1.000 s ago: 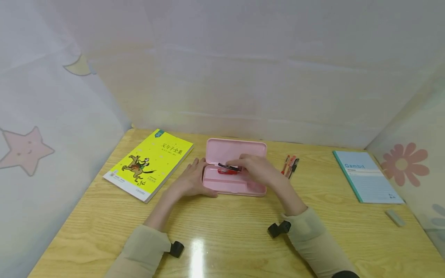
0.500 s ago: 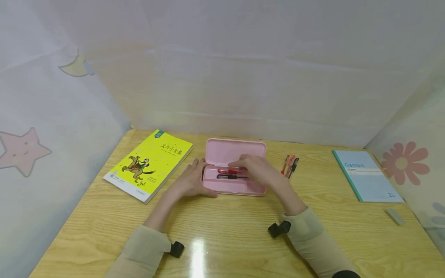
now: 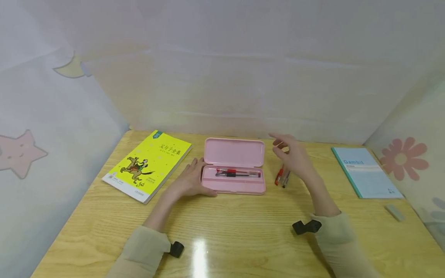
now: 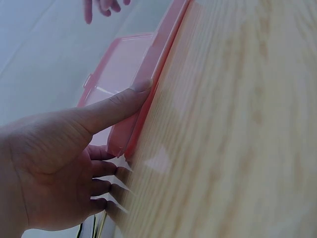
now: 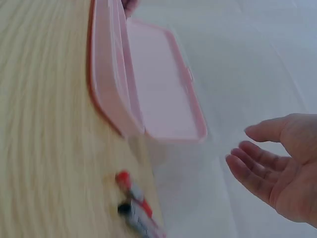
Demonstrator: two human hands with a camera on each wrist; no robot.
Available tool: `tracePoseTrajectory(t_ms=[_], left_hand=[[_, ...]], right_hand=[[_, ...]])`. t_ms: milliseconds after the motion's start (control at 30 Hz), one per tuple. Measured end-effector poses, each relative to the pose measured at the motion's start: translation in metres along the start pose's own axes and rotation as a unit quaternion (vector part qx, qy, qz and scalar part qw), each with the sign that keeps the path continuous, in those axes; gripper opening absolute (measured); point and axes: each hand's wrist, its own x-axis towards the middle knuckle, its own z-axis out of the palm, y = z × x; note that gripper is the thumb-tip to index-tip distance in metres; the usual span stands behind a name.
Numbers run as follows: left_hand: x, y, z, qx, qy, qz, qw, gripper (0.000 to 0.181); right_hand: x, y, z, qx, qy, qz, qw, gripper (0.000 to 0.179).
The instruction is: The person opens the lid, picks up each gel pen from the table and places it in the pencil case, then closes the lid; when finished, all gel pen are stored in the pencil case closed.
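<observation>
A pink pencil case [image 3: 252, 188] lies with its lid raised at the back. Inside lie a red-capped gel pen [image 3: 225, 170] and a black-capped gel pen [image 3: 226, 175], side by side. My left hand [image 3: 189, 181] rests at the case's left end. Its straight thumb presses the front wall [image 4: 141, 89], and the other fingers stretch along the end, tips near the table. My right hand [image 3: 295, 156] hovers over the loose pens [image 3: 279, 177] right of the case, partly hiding them. Its fingers are spread loosely with nothing between them, as the right wrist view shows.
A yellow comic book [image 3: 149, 166] lies to the left. At the far right are a blue-and-white notebook [image 3: 368, 173] and a grey eraser [image 3: 394, 212]. A pale cloth wall [image 3: 222, 77] rises right behind the wooden table [image 3: 240, 231].
My right hand has let go of the black pen in the case, then moved right to above the loose pens. My left hand keeps its place at the case.
</observation>
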Motion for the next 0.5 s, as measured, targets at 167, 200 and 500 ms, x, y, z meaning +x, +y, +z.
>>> tracePoseTrajectory(t_ms=[167,200,500], left_hand=[[-0.002,-0.002,-0.002,-0.001,0.003,0.000,1.0000,0.114],[-0.002,-0.002,-0.002,0.000,0.003,-0.001,1.0000,0.114],[-0.002,0.002,-0.003,-0.006,-0.006,0.004,1.0000,0.114]], right_hand=[[-0.012,0.024,-0.020,0.048,0.013,0.063,0.9968,0.057],[-0.014,0.028,-0.023,0.060,0.005,0.079,0.9951,0.060],[-0.027,0.053,-0.037,0.161,-0.045,0.180,0.9694,0.082]])
